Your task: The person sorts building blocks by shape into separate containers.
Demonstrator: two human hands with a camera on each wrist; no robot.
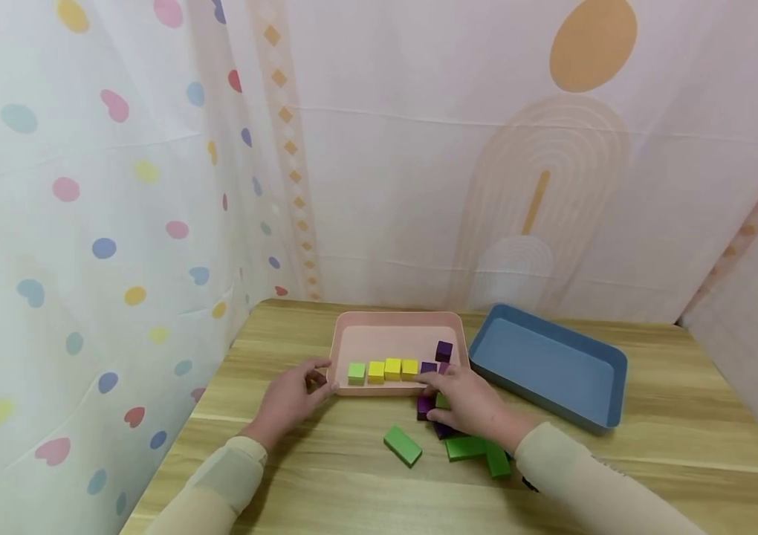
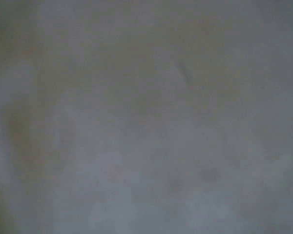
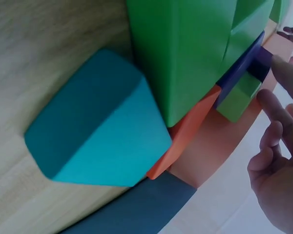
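My left hand [image 1: 288,394] rests at the front left corner of the pink tray [image 1: 386,319], its bent fingers and thumb touching the rim. Along the tray's front side stand a light green cube [image 1: 356,374], several yellow cubes [image 1: 392,369] and a purple cube [image 1: 429,367]. Another purple cube [image 1: 444,351] sits farther back. Over the front right part of the tray reaches my right hand [image 1: 475,405], one fingertip beside the row's purple cube. Its thumb lies lower, over purple blocks [image 1: 425,407] outside the tray. My palm hides part of this pile.
A blue tray [image 1: 553,364] stands at an angle on the right. Green blocks [image 1: 464,448] lie under my right wrist, and one green block [image 1: 402,446] lies apart. The right wrist view shows a teal block [image 3: 97,122] and an orange block [image 3: 188,134]. The left wrist view is blurred.
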